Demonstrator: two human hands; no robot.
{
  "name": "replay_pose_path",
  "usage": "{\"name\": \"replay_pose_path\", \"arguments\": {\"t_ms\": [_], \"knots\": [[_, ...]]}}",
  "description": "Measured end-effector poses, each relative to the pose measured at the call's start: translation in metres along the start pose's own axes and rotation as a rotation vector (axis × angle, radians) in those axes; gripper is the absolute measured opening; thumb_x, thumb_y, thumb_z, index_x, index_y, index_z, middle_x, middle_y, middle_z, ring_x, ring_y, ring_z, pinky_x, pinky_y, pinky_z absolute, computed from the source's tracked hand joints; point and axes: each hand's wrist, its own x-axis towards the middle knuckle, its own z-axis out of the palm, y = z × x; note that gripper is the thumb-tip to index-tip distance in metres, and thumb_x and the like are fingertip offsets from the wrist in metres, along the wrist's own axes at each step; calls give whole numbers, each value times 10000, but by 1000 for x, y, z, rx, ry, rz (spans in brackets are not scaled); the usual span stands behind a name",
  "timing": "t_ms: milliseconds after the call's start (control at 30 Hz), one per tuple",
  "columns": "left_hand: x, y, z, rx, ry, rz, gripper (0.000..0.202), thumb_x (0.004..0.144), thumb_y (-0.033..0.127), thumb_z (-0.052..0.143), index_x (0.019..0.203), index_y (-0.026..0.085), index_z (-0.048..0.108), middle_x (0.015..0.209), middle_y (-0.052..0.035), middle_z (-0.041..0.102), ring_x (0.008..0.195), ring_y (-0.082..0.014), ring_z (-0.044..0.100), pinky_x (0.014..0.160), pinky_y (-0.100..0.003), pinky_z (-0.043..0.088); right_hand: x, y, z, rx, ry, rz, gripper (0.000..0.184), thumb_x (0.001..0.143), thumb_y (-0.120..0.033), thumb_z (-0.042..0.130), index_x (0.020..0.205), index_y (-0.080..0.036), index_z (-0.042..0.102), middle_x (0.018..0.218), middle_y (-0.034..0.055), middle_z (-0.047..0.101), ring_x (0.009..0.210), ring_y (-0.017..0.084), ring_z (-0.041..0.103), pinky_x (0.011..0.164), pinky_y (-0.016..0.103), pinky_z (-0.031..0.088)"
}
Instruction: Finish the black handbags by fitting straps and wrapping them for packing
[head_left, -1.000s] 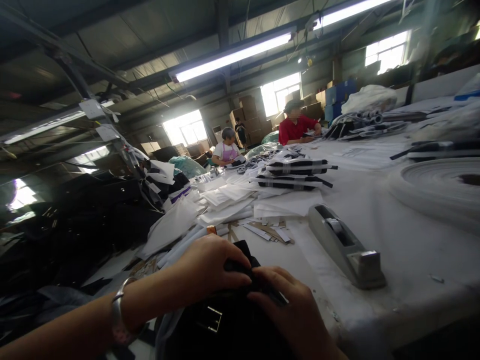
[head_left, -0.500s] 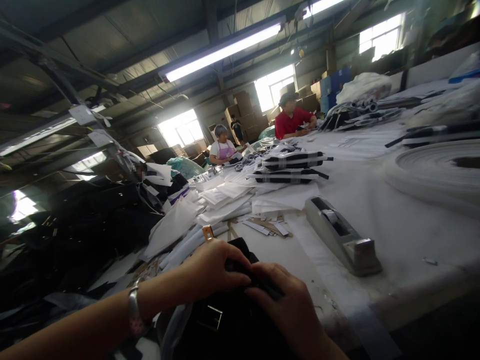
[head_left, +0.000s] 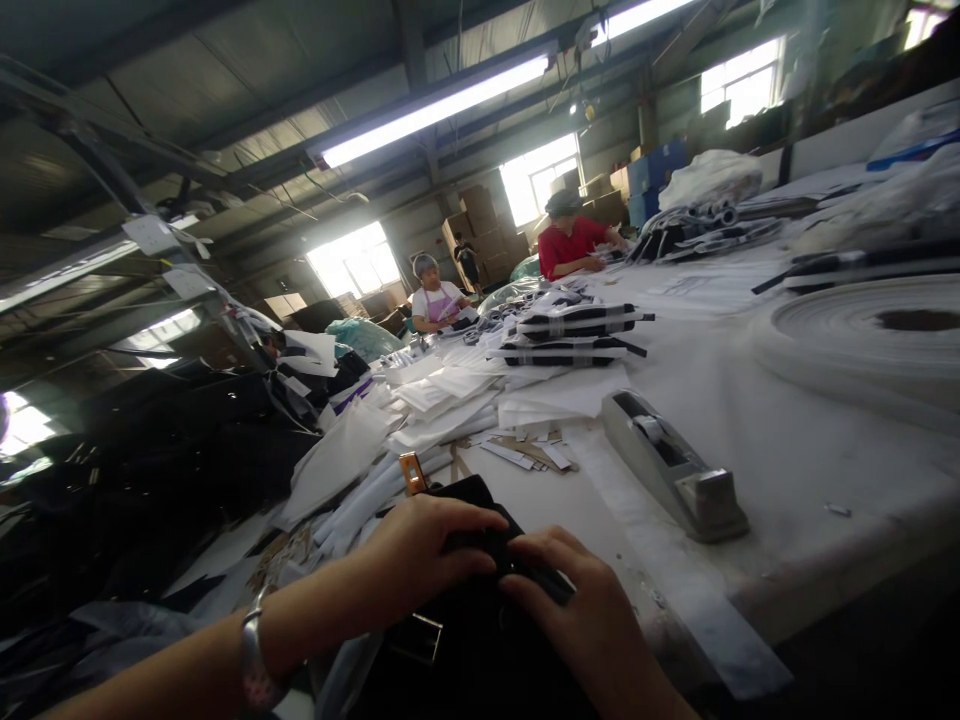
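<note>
moved: little since half a second back; we keep hold of the black piece (head_left: 465,665), and the tape dispenser (head_left: 670,467) has drifted slightly left in our view.
left hand (head_left: 424,550): curled, fingertips pinching the piece's top fold.
right hand (head_left: 581,610): curled, fingers clamped on the same fold, just beside the left thumb.
black piece: at 6 o'clock, on the near edge of the white table (head_left: 787,440); its metal buckle (head_left: 420,637) sits below our left hand.
tape dispenser: at 2 o'clock from our hands, well apart.
paper stacks (head_left: 450,400): at 12 o'clock, beyond the hands.
co-workers: person in red (head_left: 570,245) and person in apron (head_left: 439,298), far off at 12 o'clock.
</note>
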Motion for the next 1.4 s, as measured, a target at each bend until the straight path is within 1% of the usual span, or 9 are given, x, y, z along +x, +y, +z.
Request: {"name": "replay_pose_path", "arguments": {"t_ms": [233,333,467,633,733,833,1033,1233,1400], "knots": [[-9,10,8,144,6,14,286,848,237,688,1108,350,729,1004,31,751,907,-181,691,786,-238,470,6,-17,-12,-62,3,86,135,694,-208,796,764,-235,684,795,-20,678,809,200,648,758,305,497],[-13,12,12,251,-10,34,372,877,208,640,1178,421,687,975,35,723,798,-156,681,681,-223,444,15,-21,-22,71,-160,173,105,685,-193,777,745,-216,693,697,-38,684,712,171,640,666,261,482],[-18,13,15,304,-20,50,404,910,214,606,1220,470,648,986,39,701,788,-148,674,637,-222,410,26,-15,-32,206,-378,250,115,739,-279,747,812,-194,773,753,-9,732,738,166,644,663,245,470],[-16,8,19,220,16,117,382,775,507,766,1127,378,697,999,31,696,823,-175,668,634,-231,406,31,-9,-31,323,-490,355,231,741,-364,756,857,-164,750,737,-9,700,696,133,605,639,225,433],[-10,6,25,218,73,121,298,753,420,796,1025,327,720,921,39,697,773,-162,659,607,-229,384,31,-13,-31,289,-520,359,205,771,-354,718,845,-162,712,700,-32,644,654,109,548,610,211,381],[-7,6,29,191,97,131,243,725,318,793,958,299,728,881,45,696,739,-143,645,601,-220,385,30,-16,-37,166,-525,284,104,799,-277,651,812,-180,687,698,-42,610,665,114,510,604,213,363],[-11,-2,28,148,116,27,235,713,336,773,937,277,736,872,26,693,697,-141,621,600,-231,400,20,3,-54,-55,-457,218,66,786,-239,604,760,-208,656,714,-33,636,699,155,544,639,241,408],[-13,-13,28,41,87,17,236,737,327,763,961,255,734,907,8,697,755,-151,638,675,-241,459,-4,45,-76,-203,-354,291,87,782,-259,550,704,-227,573,685,-27,610,668,173,563,604,251,403],[-12,-14,27,4,66,27,237,747,324,769,971,250,737,929,0,702,797,-158,652,715,-247,479,-15,57,-82,-173,-349,366,64,783,-240,536,720,-238,543,669,-28,607,654,185,581,601,266,411]]}}
